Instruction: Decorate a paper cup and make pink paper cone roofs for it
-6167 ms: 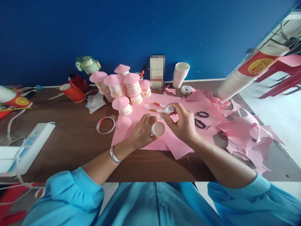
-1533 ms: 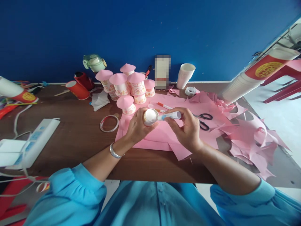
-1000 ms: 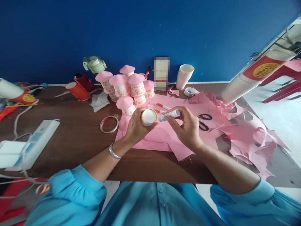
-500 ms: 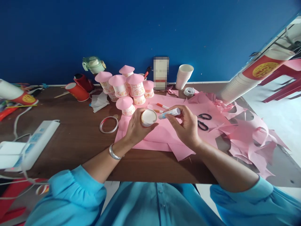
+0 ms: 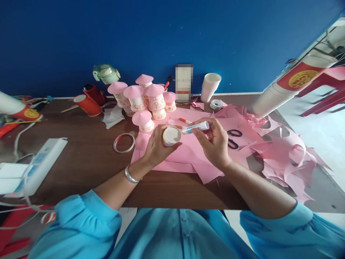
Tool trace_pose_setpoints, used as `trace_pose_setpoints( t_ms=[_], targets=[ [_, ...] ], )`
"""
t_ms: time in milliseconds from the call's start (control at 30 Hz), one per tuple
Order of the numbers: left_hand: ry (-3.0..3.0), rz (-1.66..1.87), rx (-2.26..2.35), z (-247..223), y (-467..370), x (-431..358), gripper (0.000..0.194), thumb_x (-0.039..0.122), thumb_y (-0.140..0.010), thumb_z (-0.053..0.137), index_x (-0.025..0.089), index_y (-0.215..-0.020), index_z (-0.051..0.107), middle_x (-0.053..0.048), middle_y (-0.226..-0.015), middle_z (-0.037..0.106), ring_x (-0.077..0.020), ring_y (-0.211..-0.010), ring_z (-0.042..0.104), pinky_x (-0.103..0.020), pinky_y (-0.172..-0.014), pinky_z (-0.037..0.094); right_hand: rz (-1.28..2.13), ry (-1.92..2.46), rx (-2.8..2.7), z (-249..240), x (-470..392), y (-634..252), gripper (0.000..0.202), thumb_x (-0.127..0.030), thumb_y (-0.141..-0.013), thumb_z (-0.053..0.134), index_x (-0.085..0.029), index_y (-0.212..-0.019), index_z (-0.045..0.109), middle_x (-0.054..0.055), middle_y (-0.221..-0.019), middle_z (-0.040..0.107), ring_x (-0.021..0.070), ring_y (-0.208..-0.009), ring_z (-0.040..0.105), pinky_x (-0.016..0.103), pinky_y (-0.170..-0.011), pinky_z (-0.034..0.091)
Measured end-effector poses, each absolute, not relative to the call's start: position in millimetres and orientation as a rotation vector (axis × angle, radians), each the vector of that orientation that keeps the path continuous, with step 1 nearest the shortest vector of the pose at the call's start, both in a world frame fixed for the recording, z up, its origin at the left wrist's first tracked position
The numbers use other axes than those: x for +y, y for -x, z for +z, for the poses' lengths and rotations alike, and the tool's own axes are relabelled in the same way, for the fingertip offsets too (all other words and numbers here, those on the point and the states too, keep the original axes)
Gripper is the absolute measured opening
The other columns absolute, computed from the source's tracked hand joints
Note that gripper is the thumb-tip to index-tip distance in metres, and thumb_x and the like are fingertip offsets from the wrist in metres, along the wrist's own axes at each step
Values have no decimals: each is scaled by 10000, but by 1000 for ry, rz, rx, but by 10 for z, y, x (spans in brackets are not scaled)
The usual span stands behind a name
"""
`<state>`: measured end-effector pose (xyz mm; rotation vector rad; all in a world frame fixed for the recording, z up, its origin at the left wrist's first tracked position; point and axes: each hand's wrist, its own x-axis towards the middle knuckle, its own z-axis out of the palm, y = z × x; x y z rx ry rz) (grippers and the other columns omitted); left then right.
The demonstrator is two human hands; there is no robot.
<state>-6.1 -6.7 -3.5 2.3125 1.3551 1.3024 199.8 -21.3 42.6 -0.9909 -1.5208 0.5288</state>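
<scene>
My left hand (image 5: 159, 145) is closed around a white paper cup (image 5: 172, 136), its round end turned up towards me. In my right hand (image 5: 214, 142) is a glue stick (image 5: 196, 127), a white tube with a blue label, its tip pointing left close to the cup's rim. Whether tip and rim touch, I cannot tell. Pink paper sheets (image 5: 178, 160) lie under both hands. Behind my left hand stand several decorated paper cups with pink cone roofs (image 5: 154, 99). Partly hidden beyond my right hand are black-handled scissors (image 5: 234, 133).
A tape roll (image 5: 124, 142) lies left of the sheets, with a power strip (image 5: 44, 163) farther left. Stacked white cups (image 5: 211, 87) and a phone (image 5: 184, 83) stand along the wall. Pink offcuts (image 5: 288, 154) cover the right side near a tall cup stack (image 5: 283, 90).
My right hand has shifted slightly, and the glue stick lies at a somewhat flatter angle, a little higher. The cup in my left hand has barely moved to the right.
</scene>
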Motion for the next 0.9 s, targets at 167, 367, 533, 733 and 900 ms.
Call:
trace_pose_setpoints(
  t_ms=[167,367,533,733,900],
  targets=[
    [-2324,1264,1334,-32,56,-74,591,393,-775,889,254,-1206,509,-51,-1127,651,-238,-1011,668,-380,-831,571,531,996,-1557,422,-211,-1993,99,-278,-929,692,-235,-989,625,11,-908,794,163,-794,762,294,-681,621],
    [-2338,1245,1328,-14,59,-84,597,400,-778,886,257,-1221,512,-59,-1135,651,-249,-1030,663,-395,-852,572,564,1033,-1506,421,-166,-1999,91,-302,-944,669,-230,-940,613,16,-863,772,176,-797,768,288,-657,612],
    [-2350,1290,1235,-32,56,-68,544,385,-803,864,252,-1192,507,-58,-1128,658,-243,-1016,663,-387,-849,571,562,987,-1553,460,-204,-1990,99,-281,-928,686,-227,-983,624,17,-903,783,162,-787,755,278,-655,605],
    [-2380,1237,1183,12,56,-74,596,352,-772,883,250,-1213,497,-78,-1163,628,-275,-1097,630,-450,-943,558,590,1050,-1535,412,-110,-2028,99,-291,-931,686,-232,-908,610,3,-822,754,167,-748,747,277,-636,601],
    [-2229,1171,1121,-44,82,-60,718,338,-700,935,260,-1235,462,-90,-1225,595,-278,-1148,625,-468,-977,566,690,998,-1449,369,-36,-2067,135,-327,-919,694,-225,-957,613,6,-854,736,158,-760,734,286,-667,616]
  ],
)
